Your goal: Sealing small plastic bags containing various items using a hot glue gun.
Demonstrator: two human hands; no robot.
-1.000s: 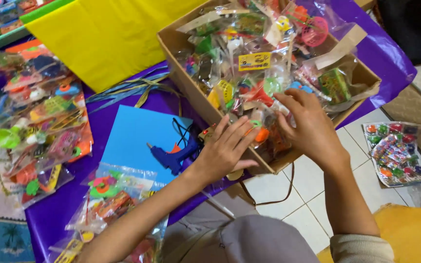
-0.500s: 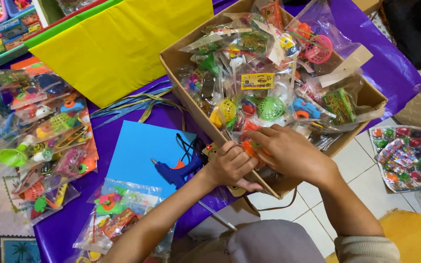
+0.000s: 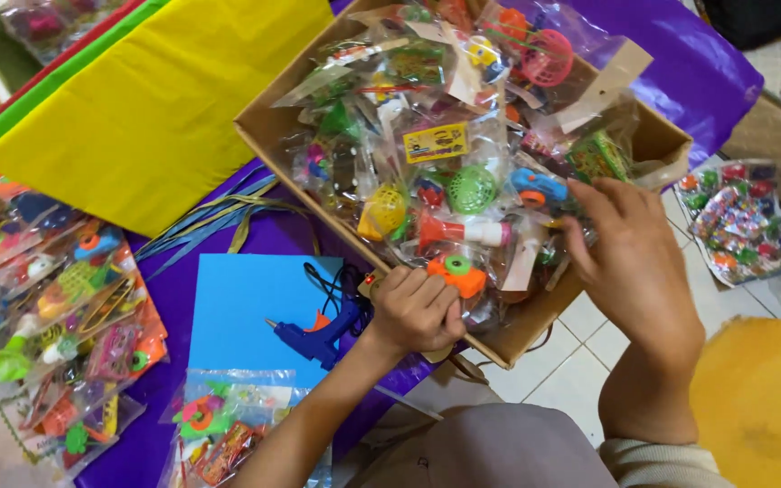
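Observation:
A cardboard box (image 3: 264,136) full of clear plastic bags of small colourful toys stands on a purple-covered table. My left hand (image 3: 416,309) is closed on a bag holding an orange and green toy (image 3: 455,273) at the box's near edge. My right hand (image 3: 627,262) reaches into the box from the right, fingers bent on the toy bags beside a blue toy (image 3: 539,184). Whether it grips one I cannot tell.
A blue glue gun (image 3: 320,333) lies on a blue sheet (image 3: 241,312) left of my left hand. Yellow paper (image 3: 146,117) lies behind. Toy bags (image 3: 65,316) are spread at the left, another (image 3: 741,217) on the tiled floor. Ribbons (image 3: 219,221) lie beside the box.
The view has moved closer. My left hand has stayed clenched at the box's near edge. My right hand has shifted right, away from the left.

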